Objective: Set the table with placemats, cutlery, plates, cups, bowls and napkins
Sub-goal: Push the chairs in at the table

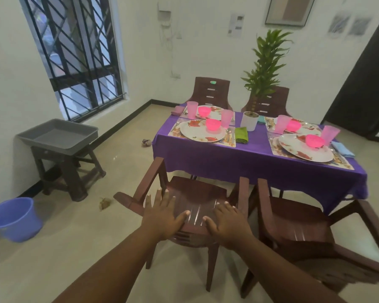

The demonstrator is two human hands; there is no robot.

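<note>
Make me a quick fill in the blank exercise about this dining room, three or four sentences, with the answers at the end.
1. Both hands, left hand and right hand, rest flat on the back of a brown ____.
2. The tablecloth is ____ in colour.
3. Each plate carries a pink ____ on top.
4. The potted plant stands in a ____ pot on the table.

Missing words: chair; purple; bowl; white

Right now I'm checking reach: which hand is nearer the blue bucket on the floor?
Left. The left hand rests on the chair back, on the side toward the blue bucket; the right hand rests farther along it, away from the bucket.
</note>
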